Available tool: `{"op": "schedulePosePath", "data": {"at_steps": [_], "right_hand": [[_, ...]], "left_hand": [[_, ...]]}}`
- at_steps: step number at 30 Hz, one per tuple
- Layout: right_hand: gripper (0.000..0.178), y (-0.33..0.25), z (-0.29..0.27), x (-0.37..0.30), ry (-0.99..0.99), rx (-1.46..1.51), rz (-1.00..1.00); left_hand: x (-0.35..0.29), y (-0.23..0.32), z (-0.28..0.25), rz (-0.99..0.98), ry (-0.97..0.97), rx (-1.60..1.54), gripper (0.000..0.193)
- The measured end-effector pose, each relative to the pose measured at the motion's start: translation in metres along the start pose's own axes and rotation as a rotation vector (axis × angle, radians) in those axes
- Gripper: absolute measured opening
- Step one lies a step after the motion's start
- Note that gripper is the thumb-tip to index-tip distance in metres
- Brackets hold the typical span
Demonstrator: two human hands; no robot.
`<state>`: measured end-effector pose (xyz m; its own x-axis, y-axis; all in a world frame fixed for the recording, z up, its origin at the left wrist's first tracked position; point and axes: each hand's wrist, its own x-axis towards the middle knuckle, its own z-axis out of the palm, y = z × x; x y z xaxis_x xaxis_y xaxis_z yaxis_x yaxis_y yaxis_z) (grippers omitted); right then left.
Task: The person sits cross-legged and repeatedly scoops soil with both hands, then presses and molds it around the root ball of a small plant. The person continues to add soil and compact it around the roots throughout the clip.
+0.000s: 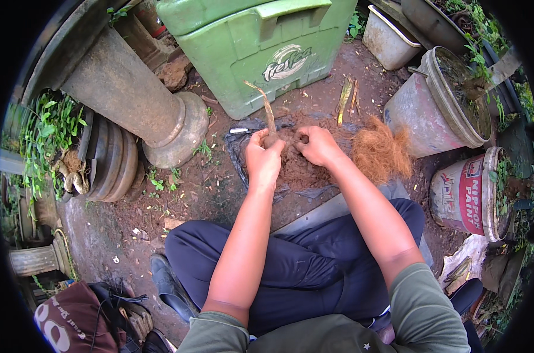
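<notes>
Brown stem (270, 115) held by crumbly soil (302, 169)

Bare, littered earth (214, 191) spreads across the frame, beneath a smooth green plastic bin (234, 56) at upper centre. Mid-frame, the left hand (264, 157) grips the slender, tapering stem near its lower end; the right hand (321, 147) curls its fingers at the soil, its hold unclear. Wiry orange-brown fibre (381, 152) lies right of centre.

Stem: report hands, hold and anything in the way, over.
Left hand grips stem at its lower end. Right hand at soil, grip unclear. Fibre right of soil, not between hands.
</notes>
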<state>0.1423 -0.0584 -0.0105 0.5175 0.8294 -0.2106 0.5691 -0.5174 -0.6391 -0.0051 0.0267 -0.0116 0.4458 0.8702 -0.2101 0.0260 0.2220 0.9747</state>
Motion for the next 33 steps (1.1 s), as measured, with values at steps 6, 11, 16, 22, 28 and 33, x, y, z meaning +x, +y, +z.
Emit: {"op": "schedulePosePath", "data": {"at_steps": [6,11,16,22,28,33], "right_hand": [[0.036,0.006,-0.004,-0.002,-0.028,-0.028,-0.023],[0.039,0.001,-0.027,-0.011,-0.050,-0.128,-0.001],[0.042,0.000,-0.058,-0.035,0.125,-0.032,0.113],[0.026,0.008,-0.069,-0.072,0.180,0.198,0.177],[0.012,0.019,-0.049,-0.090,0.225,0.543,0.101],[0.017,0.016,-0.033,-0.092,0.181,0.766,-0.061]], "left_hand": [[-0.003,0.005,0.001,0.013,0.003,0.013,0.051],[-0.003,0.004,0.000,0.004,-0.018,0.026,0.049],[-0.001,0.002,0.001,-0.001,-0.071,-0.041,0.047],[-0.009,0.002,0.008,-0.184,-0.257,-0.440,0.038],[-0.012,0.002,0.008,-0.326,-0.414,-0.544,0.037],[-0.013,0.003,0.008,-0.303,-0.485,-0.450,0.039]]}}
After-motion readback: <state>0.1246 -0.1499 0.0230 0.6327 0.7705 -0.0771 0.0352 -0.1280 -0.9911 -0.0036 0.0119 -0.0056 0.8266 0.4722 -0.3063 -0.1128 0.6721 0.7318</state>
